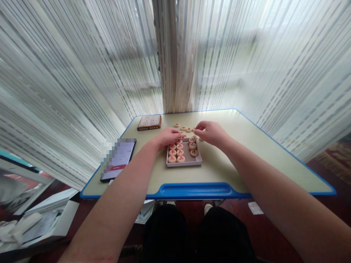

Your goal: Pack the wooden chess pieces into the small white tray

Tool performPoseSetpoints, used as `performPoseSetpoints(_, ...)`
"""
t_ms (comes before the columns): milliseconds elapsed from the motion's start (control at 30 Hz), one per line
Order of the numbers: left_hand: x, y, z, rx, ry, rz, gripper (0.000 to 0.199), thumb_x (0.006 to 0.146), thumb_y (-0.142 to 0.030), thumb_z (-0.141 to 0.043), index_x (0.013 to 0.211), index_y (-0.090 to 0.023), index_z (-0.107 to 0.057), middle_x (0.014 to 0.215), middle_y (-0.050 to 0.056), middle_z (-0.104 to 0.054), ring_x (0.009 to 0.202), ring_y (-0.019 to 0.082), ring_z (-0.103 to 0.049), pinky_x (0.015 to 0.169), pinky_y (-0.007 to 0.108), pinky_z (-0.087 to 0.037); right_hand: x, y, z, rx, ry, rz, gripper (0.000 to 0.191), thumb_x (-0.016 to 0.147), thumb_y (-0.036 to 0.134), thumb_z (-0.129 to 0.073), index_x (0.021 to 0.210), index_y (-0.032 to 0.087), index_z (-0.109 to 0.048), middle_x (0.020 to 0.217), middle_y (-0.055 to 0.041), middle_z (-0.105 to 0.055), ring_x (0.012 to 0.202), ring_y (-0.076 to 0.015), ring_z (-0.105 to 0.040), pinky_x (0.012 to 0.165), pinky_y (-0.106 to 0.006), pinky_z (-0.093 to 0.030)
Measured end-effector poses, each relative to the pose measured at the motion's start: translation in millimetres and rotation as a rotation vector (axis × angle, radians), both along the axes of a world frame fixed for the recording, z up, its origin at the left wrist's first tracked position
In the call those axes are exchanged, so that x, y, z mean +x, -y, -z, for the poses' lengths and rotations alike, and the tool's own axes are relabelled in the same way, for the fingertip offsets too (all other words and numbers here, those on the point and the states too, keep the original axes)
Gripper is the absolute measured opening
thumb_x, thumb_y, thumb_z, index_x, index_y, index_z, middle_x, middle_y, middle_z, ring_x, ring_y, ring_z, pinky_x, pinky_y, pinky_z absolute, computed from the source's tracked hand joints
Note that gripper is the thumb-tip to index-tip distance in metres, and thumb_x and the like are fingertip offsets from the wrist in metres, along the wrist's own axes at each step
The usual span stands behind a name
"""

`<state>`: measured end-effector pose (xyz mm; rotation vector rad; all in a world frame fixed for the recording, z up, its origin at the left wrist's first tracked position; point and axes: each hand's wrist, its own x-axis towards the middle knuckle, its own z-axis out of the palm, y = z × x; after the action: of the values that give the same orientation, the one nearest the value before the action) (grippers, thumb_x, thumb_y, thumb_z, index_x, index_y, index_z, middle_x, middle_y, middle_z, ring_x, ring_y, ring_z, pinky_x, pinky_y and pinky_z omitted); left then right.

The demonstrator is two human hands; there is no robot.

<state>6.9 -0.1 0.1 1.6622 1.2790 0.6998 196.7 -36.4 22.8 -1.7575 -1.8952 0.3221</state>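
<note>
A shallow white box (184, 164) stands on the desk with round wooden xiangqi pieces in it. Red-marked pieces (180, 152) fill two columns on its left side, and dark-marked pieces (193, 153) make one column along the right. The box's bare floor shows between them. Over the back left corner, my left hand (169, 136) is closed, its fingertips at a xiangqi piece (182, 134) that they partly hide. My right hand (210, 132), beyond the back right corner, pinches a xiangqi piece (194, 129). More loose pieces (188, 129) lie on the desk behind the box.
At the back left of the desk (260, 160) lies a patterned flat box (149, 122). A tablet (120, 159) rests near the left edge, partly blurred out. Blue trim with a tray groove (196, 189) runs along the front. Curtains (219, 54) hang close behind.
</note>
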Motion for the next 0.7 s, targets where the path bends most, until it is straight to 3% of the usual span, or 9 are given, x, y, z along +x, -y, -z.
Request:
performPoseSetpoints(133,-4.0,-5.2,0.0,0.065,0.021,-0.086,0.018,0.064,-0.032,-0.067,0.073,-0.016,-0.069,0.075,0.004,-0.067,0.075,0.017,-0.058,0.066,0.028,-0.043,-1.1,9.7,-7.8,-0.263,-0.093,-0.031,0.012,0.076,0.024,-0.056,0.074,0.016,-0.065,0.064,-0.007,-0.068,0.055,-0.0177,-0.064,0.052,-0.027,-0.05)
performPoseSetpoints(300,-10.1,-8.3,-0.6,0.038,-0.012,-0.038,0.018,0.062,-0.033,-0.067,0.066,-0.016,-0.07,0.069,0.003,-0.066,0.071,0.017,-0.057,0.067,0.029,-0.043,-0.3,11.5,-6.9,-0.399,-0.396,-0.013,0.006,0.077,0.02,-0.058,0.073,0.016,-0.06,0.066,-0.0061,-0.067,0.058,-0.0193,-0.068,0.053,-0.03,-0.056)
performPoseSetpoints(433,-12.3,-8.2,1.1,0.001,0.018,0.007,0.019,0.061,-0.034,-0.068,0.067,-0.016,-0.071,0.07,0.004,-0.068,0.07,0.016,-0.058,0.066,0.028,-0.043,-3.3,13.9,-5.6,-0.438,-0.571,-0.036,0.001,0.075,0.015,-0.06,0.076,0.015,-0.06,0.072,-0.0054,-0.066,0.061,-0.0176,-0.068,0.061,-0.031,-0.059)
performPoseSetpoints(700,-16.0,-6.6,-1.9,-0.041,0.056,0.021,0.025,0.06,-0.04,-0.072,0.067,-0.016,-0.072,0.063,0.002,-0.064,0.059,0.012,-0.051,0.055,0.025,-0.039,-22.8,25.2,-5.5,-0.467,-0.717,-0.098,0.013,0.079,0.005,-0.054,0.086,0.015,-0.059,0.073,-0.0019,-0.061,0.064,-0.0126,-0.066,0.066,-0.027,-0.06)
